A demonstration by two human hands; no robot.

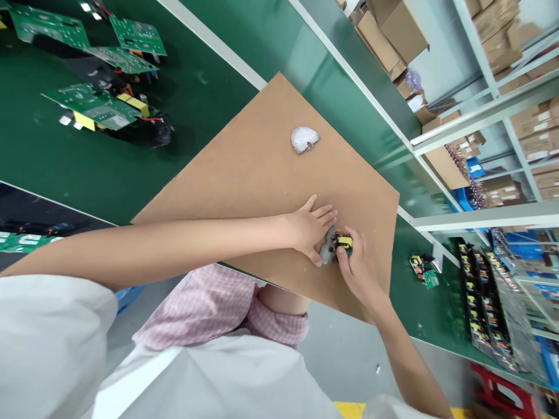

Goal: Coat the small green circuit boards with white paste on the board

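Near the right part of a brown board (244, 169), my right hand (358, 262) grips a small electronic part (345, 243) with a yellow block on it. Just left of that part is a lump of grey putty-like material (326, 249), which touches or nearly touches it. My left hand (308, 230) lies with its fingers spread on the board, its thumb and fingertips against the grey lump. Farther up the board sits a whitish-grey rounded piece (304, 139) with a notch in its lower edge.
Green circuit boards (98, 107) with parts stand on the green table (192, 70) at upper left. At right lie a small circuit assembly (423, 270) and black trays (483, 297) of parts. Shelves with cardboard boxes (395, 29) and a red stool (506, 393) are beyond.
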